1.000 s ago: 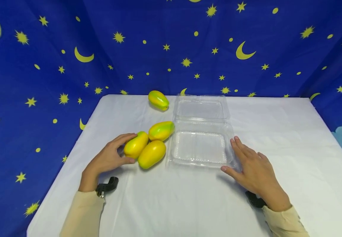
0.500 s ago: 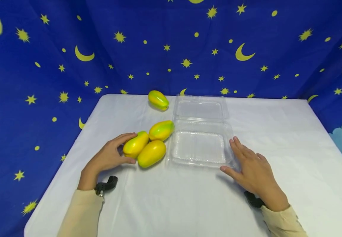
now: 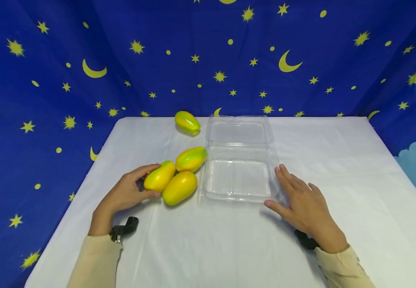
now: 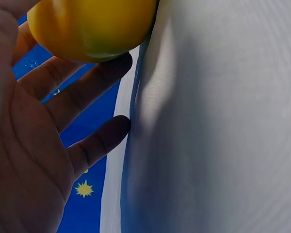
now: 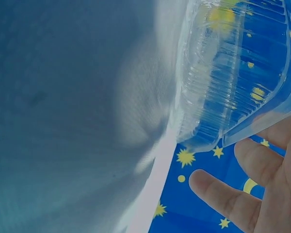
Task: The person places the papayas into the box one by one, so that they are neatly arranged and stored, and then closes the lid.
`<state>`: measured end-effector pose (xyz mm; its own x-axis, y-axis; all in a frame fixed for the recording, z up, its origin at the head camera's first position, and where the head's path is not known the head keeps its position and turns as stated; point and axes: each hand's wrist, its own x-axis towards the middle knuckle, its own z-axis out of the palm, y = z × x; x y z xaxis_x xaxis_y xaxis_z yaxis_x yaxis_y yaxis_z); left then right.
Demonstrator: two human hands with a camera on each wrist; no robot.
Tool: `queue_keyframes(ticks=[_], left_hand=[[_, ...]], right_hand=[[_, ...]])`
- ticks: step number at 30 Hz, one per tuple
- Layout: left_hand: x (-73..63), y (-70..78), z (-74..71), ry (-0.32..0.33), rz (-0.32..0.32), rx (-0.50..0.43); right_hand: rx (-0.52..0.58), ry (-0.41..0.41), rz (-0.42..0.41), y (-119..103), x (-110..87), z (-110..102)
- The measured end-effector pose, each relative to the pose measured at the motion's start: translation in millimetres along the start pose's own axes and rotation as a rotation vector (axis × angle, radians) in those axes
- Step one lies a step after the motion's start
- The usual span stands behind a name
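Note:
Several glossy yellow-green papayas lie on the white table. My left hand [image 3: 126, 191] is at the left papaya [image 3: 159, 177], with the thumb by its near side and the index finger along its far side. In the left wrist view, fairly straight fingers [image 4: 82, 94] reach beneath that papaya's [image 4: 92, 29] rounded side. Two more papayas, the front one [image 3: 180, 188] and the one behind [image 3: 191, 159], lie close against it. My right hand [image 3: 303, 206] has its fingers extended at the right edge of a clear plastic clamshell container [image 3: 238, 199], whose lid lies folded back.
One more papaya [image 3: 187, 123] lies near the back edge of the table, left of the container's lid [image 3: 239, 132]. A blue curtain [image 3: 179, 32] with yellow stars and moons hangs behind and at both sides of the white-covered table [image 3: 208, 248].
The head view has shifted slightly, so everything sits a little further left in it. Hands, papayas and container keep their places relative to one another.

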<state>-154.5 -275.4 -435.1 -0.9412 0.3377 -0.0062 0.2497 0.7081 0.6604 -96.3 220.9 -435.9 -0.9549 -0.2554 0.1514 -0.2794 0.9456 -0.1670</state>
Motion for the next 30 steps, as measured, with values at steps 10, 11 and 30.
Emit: queue_keyframes(ticks=[10,11,30], left_hand=[[-3.4,-1.0,-1.9,0.133,0.040,0.003],[-4.2,-0.3,-2.4,0.162,0.049,0.003],[4.9,41.2,-8.0,0.341,0.268,-0.110]], right_hand=[[-0.004,-0.010,0.013,-1,1.0,-4],[-0.001,-0.010,0.014,-1,0.8,-4],[0.015,0.019,0.003,-4,-1.5,2]])
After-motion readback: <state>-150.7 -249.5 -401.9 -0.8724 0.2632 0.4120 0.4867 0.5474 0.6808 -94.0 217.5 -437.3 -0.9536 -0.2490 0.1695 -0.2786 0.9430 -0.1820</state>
